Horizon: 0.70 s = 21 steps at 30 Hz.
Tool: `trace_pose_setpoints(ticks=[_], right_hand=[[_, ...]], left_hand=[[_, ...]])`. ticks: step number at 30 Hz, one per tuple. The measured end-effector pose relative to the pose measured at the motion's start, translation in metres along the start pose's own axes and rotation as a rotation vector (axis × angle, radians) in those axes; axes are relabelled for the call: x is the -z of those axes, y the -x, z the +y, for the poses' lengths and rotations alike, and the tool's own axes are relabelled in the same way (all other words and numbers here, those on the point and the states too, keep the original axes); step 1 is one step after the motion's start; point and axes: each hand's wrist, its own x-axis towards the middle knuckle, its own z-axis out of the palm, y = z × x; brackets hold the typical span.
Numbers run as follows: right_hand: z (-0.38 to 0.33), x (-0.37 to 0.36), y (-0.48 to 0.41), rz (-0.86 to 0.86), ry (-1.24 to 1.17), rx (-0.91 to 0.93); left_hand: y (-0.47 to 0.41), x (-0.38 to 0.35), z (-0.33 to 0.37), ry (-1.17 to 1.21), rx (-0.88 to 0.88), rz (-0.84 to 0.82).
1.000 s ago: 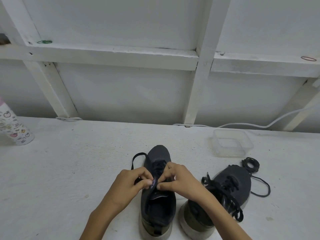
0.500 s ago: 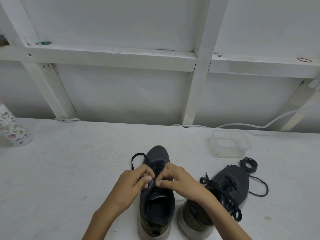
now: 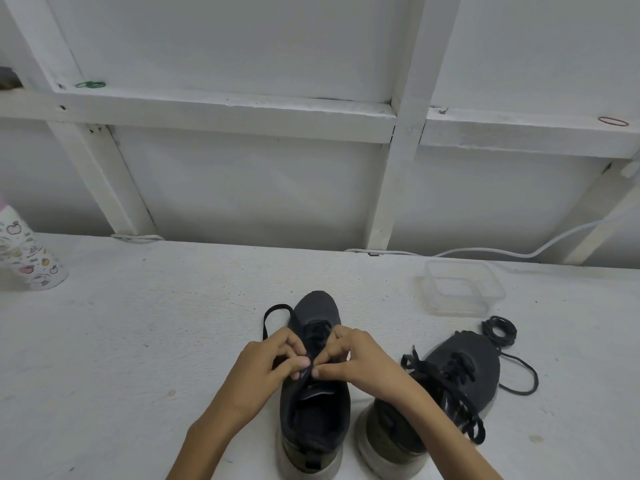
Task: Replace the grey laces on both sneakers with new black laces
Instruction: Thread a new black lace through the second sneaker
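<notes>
**Black lace pinched over the centre sneaker**

Both hands meet above the middle of the centre sneaker's eyelet rows, knuckles raised and all fingers curled tight. The left hand has its thumb pressed to its forefinger, nipping the black lace just where it enters the shoe. The right hand mirrors it, thumb and forefinger closed on the same short stretch, so the two thumb tips almost touch. A small pale glint shows between them. Whether the right fingers also catch the eyelet edge cannot be told.

The centre sneaker is dark grey with an olive heel and a pale sole. It stands on the white table with its toe pointing away from the person. Black lacing crosses its upper eyelets beyond the hands, and a flat loop of the black lace arcs out from its left side onto the table.

The second sneaker stands just to the right, toe angled outward, partly behind the right forearm. Its untied lace is also black, and loose ends hang down its near side. A coiled lace lies by its toe, one strand curling out across the table.

A clear plastic container sits beyond that, near the wall. A white cable runs along the table's back edge, and a fruit-printed bottle stands at the far left.
</notes>
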Motion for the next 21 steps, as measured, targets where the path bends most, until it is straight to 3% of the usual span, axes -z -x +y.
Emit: trace_pose_setpoints(ticks=[8, 16, 21], right_hand=[[0.001, -0.002, -0.003, 0.016, 0.079, -0.01], [0.001, -0.002, -0.003, 0.002, 0.09, 0.005], [0.0, -0.003, -0.002, -0.011, 0.05, 0.004]], left_hand=[[0.001, -0.004, -0.007, 0.138, 0.106, 0.033], [0.007, 0.004, -0.008, 0.267, 0.124, -0.066], [0.008, 0.004, -0.01, 0.221, 0.098, -0.027]])
